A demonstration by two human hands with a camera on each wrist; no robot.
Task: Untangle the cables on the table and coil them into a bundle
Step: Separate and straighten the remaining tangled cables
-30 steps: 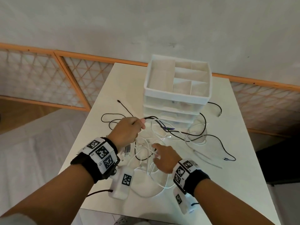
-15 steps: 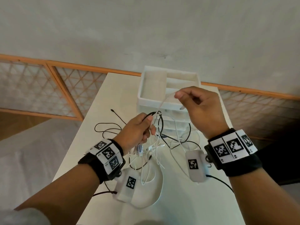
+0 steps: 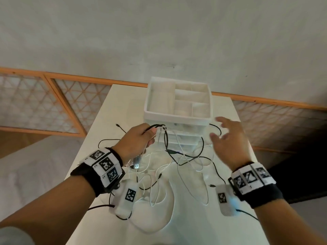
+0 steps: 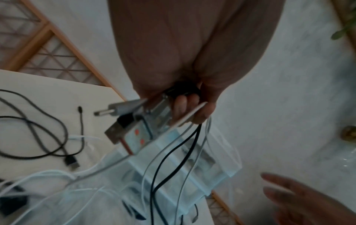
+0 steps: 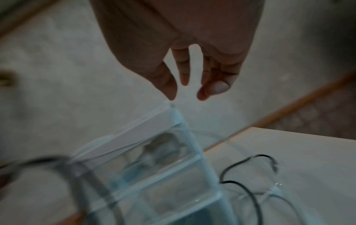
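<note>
A tangle of black and white cables [image 3: 177, 156] lies on the white table [image 3: 230, 218] in front of the drawer unit. My left hand [image 3: 139, 138] grips a bunch of black and white cable strands [image 4: 173, 152] lifted above the table, with USB plugs [image 4: 123, 129] sticking out under the fist [image 4: 192, 106]. My right hand [image 3: 228, 138] hovers to the right of the bunch, fingers [image 5: 183, 68] spread and loose, holding nothing. It is blurred.
A white plastic drawer unit [image 3: 178, 117] with an open compartmented top stands at the back middle of the table. More black cable [image 3: 109, 142] trails left of my left hand and behind the right [image 5: 240, 179]. Wooden lattice panels line the wall behind.
My right hand let go of the white cable it had lifted and dropped to the right, fingers spread. The left hand kept its grip on the bunch and stayed raised.
</note>
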